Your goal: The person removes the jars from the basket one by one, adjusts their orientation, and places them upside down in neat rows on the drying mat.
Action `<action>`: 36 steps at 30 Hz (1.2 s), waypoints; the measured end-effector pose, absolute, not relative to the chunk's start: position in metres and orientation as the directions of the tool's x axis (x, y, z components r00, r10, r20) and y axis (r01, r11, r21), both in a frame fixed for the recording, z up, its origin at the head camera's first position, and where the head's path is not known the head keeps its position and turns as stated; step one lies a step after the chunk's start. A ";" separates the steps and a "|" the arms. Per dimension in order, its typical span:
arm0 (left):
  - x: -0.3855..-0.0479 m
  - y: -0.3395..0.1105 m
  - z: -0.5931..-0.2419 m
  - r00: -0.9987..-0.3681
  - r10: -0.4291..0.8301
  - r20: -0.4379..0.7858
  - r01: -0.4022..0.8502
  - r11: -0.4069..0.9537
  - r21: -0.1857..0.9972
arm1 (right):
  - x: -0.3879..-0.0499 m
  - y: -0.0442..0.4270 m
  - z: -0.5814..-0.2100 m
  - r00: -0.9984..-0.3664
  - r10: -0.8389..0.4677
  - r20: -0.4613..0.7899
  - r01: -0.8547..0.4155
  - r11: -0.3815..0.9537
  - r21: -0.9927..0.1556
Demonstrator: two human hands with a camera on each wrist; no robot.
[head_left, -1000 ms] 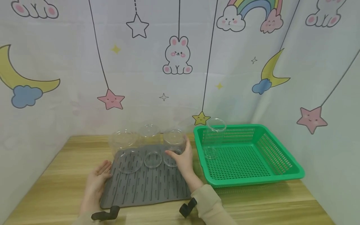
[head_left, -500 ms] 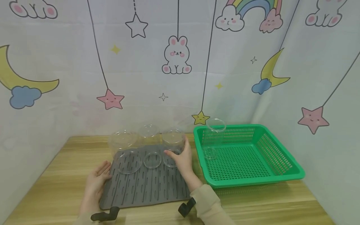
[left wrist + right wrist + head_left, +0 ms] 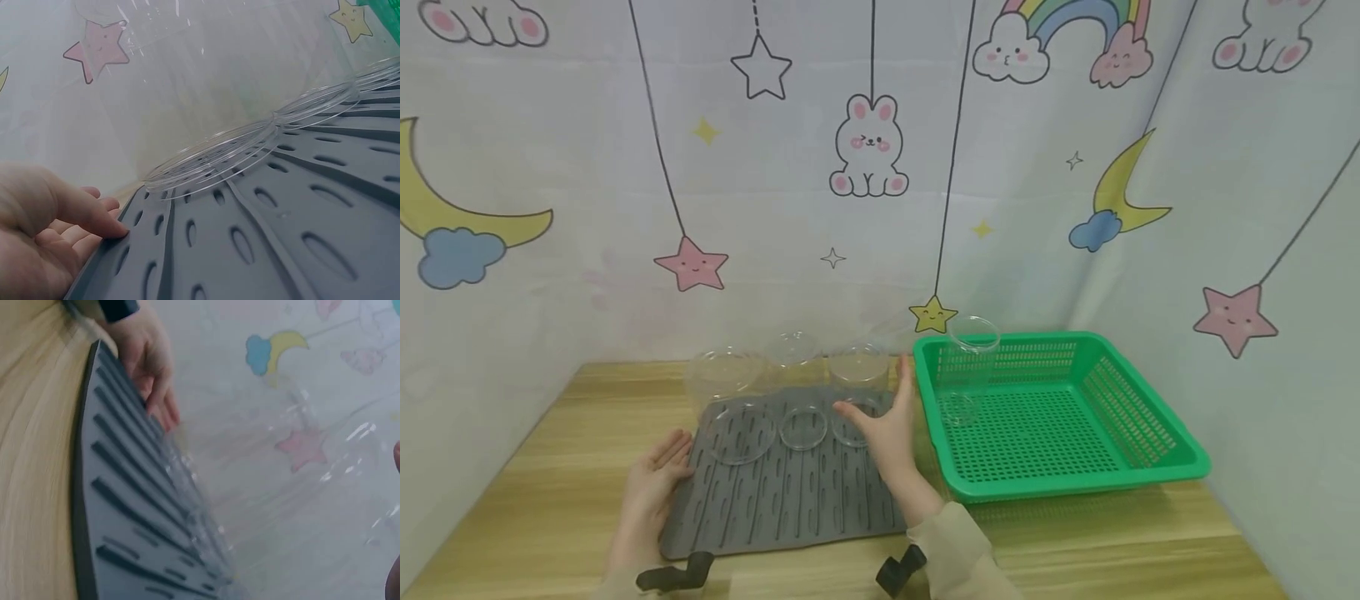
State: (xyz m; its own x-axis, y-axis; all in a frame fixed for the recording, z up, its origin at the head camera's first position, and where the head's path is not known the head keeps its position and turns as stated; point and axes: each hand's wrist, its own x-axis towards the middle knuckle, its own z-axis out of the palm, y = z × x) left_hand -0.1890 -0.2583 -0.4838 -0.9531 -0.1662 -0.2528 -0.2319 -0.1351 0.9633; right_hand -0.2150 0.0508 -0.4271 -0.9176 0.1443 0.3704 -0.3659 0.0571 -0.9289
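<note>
Three clear cups stand rim down in a row on the grey mat (image 3: 775, 508): a wide left cup (image 3: 730, 387), a middle cup (image 3: 795, 375) and a right cup (image 3: 859, 375). My right hand (image 3: 891, 433) is beside the right cup, thumb and fingers spread apart, not gripping it. At the mat's left edge my left hand (image 3: 655, 483) lies palm up with loose fingers; in the left wrist view the left hand's thumb (image 3: 106, 222) touches or nearly touches the mat edge. A tall clear cup (image 3: 972, 371) stands upright in the green basket (image 3: 1075, 483).
The green basket occupies the right side of the wooden table (image 3: 527, 500), close to my right forearm. Behind the table hangs a white curtain (image 3: 775, 208) printed with stars, moons and rabbits.
My right hand's fingers have spread away from the right cup, where they were round its side before. The left hand has stayed at the mat's edge; the head view has shifted slightly.
</note>
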 end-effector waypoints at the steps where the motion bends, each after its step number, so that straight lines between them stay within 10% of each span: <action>1: -0.189 -0.259 -0.483 -0.954 -0.167 -0.251 -0.230 -0.135 0.964 | -0.212 0.051 -0.423 -0.909 0.135 0.395 -0.392 0.052 -0.918; 17: -0.185 -0.263 -0.482 -0.953 -0.166 -0.252 -0.235 -0.113 0.965 | -0.181 0.104 -0.340 -0.841 -0.003 0.542 -0.540 0.086 -0.837; 36: -0.189 -0.260 -0.486 -0.959 -0.160 -0.235 -0.217 -0.122 0.969 | -0.229 0.252 -0.306 -0.976 -0.219 0.012 -0.129 0.531 -0.837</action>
